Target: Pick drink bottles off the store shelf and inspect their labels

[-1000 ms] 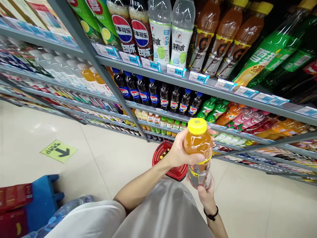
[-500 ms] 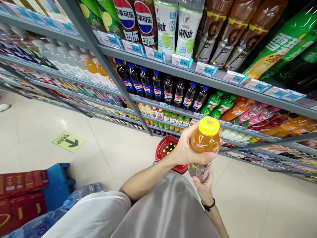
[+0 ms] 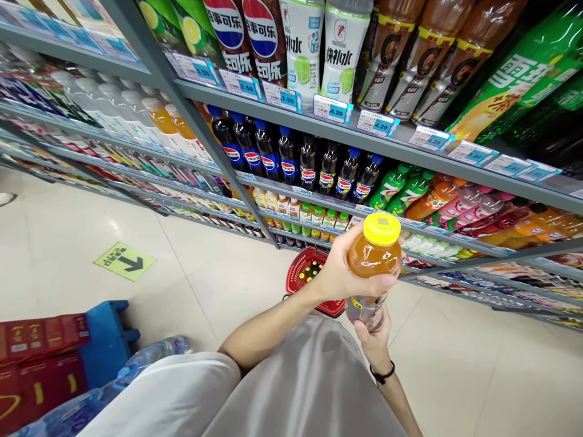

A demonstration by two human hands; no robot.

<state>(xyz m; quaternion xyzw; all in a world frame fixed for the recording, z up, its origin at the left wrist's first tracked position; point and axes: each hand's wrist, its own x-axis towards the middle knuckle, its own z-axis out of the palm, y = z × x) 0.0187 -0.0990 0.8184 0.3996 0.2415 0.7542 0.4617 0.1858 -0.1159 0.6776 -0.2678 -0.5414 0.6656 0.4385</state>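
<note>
A drink bottle with a yellow cap and amber liquid is held upright, slightly tilted, in front of me. Around its upper part wraps my left hand, the thumb across the front. Lower down, my right hand grips the bottle's base; some of its fingers are hidden behind the bottle. A black band circles my right wrist. Below and behind my left forearm, a red shopping basket stands on the floor with several small yellow-capped bottles in it, partly covered by my arm.
Shelves full of drinks run across the view, with price tags along their edges. On the floor lies a green arrow sign. Red boxes, a blue stand and clear water bottles sit at lower left.
The bottle and both hands have shifted very slightly left, still in the same grip. The view has moved a little too.
</note>
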